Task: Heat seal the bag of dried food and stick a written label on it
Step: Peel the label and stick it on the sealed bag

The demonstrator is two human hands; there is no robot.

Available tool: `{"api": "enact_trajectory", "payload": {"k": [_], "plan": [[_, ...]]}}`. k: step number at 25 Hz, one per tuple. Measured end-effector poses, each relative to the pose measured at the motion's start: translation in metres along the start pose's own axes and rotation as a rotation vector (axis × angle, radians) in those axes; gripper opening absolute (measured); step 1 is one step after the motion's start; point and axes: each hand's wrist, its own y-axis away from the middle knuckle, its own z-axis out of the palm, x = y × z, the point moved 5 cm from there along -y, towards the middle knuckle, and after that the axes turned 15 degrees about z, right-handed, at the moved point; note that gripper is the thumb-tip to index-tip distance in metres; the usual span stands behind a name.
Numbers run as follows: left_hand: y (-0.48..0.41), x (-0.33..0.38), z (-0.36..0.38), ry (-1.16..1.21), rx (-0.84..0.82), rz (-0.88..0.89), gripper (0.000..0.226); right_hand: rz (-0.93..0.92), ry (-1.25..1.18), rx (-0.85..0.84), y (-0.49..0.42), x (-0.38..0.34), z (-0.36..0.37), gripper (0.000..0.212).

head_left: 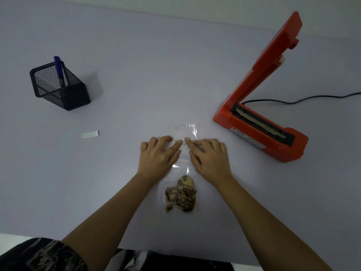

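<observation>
Bag point(182, 169) of dried food lies flat on the bench point(136, 85), centre, just ahead of us. Long axis runs straight away from us: filled end nearest, with the brown dried pieces point(182, 194) bunched there; clear empty end points to the far side. We have both hands palm-down on its middle section. Left hand point(159, 155) and right hand point(210, 156) sit side by side, fingers point(175, 146) spread flat and pressing, not gripping anything; index tips nearly meet over a small label point(181, 142) on the bag. Writing on it too small to read. Orange heat sealer point(259, 118) stands to the right, well apart from the bag, arm raised, sealing strip exposed, black cord point(312, 98) trailing off right. Small white strip point(90, 134) lies on the bench to the left. Black mesh pen holder point(58, 85) far left, blue pen point(58, 68) upright in it.
</observation>
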Motion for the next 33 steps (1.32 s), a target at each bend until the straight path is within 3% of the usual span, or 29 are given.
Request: {"api": "enact_trajectory", "payload": {"k": [5,8,11,13,15,18,20,26,29,33], "plan": [[0.001,-0.001,0.003,0.031,-0.034,-0.037,0.033,0.035,0.024,-0.03,-0.001,0.001,0.002,0.039],[-0.004,-0.008,0.004,0.276,-0.073,-0.114,0.037,0.107,-0.069,-0.129,-0.005,0.0,0.0,0.038],[-0.012,-0.02,-0.004,0.735,-0.04,-0.443,0.039,0.348,-0.5,-0.269,-0.008,0.002,-0.01,0.038],[-0.012,-0.023,-0.014,0.819,-0.012,-0.651,0.043,0.529,-0.731,-0.236,0.001,-0.001,-0.025,0.04],[-0.007,-0.019,-0.022,0.717,-0.06,-0.717,0.051,0.708,-0.719,-0.222,0.023,-0.002,-0.037,0.047],[0.004,-0.011,-0.024,0.771,-0.137,-0.865,0.053,0.871,-0.588,-0.485,0.065,-0.009,-0.033,0.063],[0.01,-0.01,-0.019,0.845,-0.172,-0.965,0.046,0.881,-0.59,-0.615,0.083,-0.018,-0.024,0.061],[0.013,-0.018,-0.013,1.066,-0.178,-1.078,0.03,0.856,-0.788,-0.491,0.086,-0.035,-0.018,0.054],[0.007,-0.032,-0.019,1.077,-0.148,-1.045,0.014,0.825,-0.848,-0.45,0.078,-0.041,-0.017,0.053],[-0.017,-0.074,-0.031,1.143,-0.046,-1.002,0.008,0.81,-0.924,-0.354,0.039,-0.052,-0.019,0.053]]}}
